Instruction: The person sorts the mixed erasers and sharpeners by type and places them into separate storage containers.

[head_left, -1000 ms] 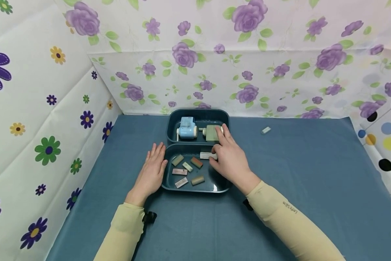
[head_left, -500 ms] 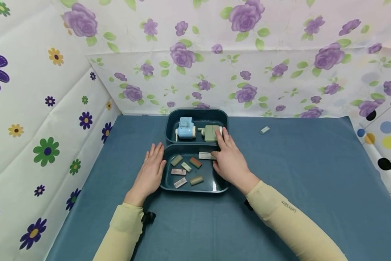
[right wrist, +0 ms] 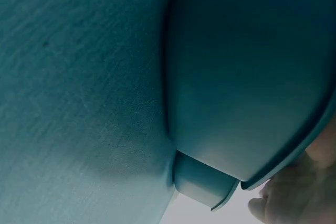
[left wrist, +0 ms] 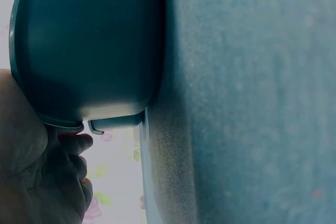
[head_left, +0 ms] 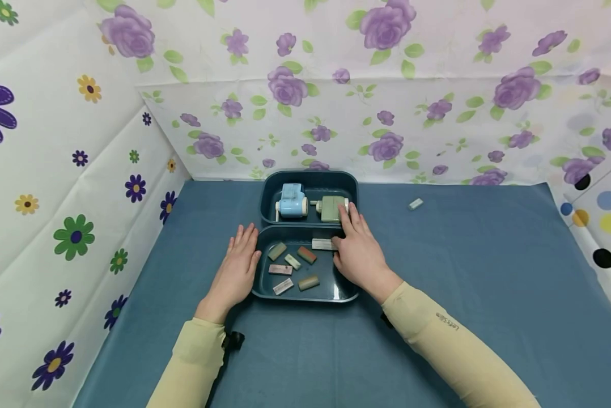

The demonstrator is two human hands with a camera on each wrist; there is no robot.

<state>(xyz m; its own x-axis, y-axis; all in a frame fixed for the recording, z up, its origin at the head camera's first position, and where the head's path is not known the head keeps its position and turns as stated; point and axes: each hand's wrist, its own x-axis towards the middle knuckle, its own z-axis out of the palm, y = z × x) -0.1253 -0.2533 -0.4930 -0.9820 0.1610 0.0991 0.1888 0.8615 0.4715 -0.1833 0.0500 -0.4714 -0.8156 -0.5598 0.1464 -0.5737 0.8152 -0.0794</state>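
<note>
My left hand (head_left: 234,269) rests along the left side of the near dark-blue tray (head_left: 305,300), fingers straight. My right hand (head_left: 361,260) lies over that tray's right rim. Two of its fingers reach toward the green sharpener-like device (head_left: 331,208) in the far tray (head_left: 331,182); contact is unclear. Another fingertip meets or covers the right end of a white eraser-like block (head_left: 323,244), while the thumb stands apart from it. Several small blocks lie in the near tray, among them a reddish-brown one (head_left: 307,254), a pinkish one (head_left: 280,270) and an olive one (head_left: 308,283).
Beside the green device sits a blue crank sharpener (head_left: 292,200). One small pale block (head_left: 415,204) lies on the blue tablecloth (head_left: 463,255) to the right. Floral sheets (head_left: 305,124) stand behind and at the left. In the left wrist view the tray wall (left wrist: 89,40) fills much of the frame.
A second ago my right thumb and a finger pinched the white block; the thumb has since drawn back to the right. The block stays in place. My left hand has not moved.
</note>
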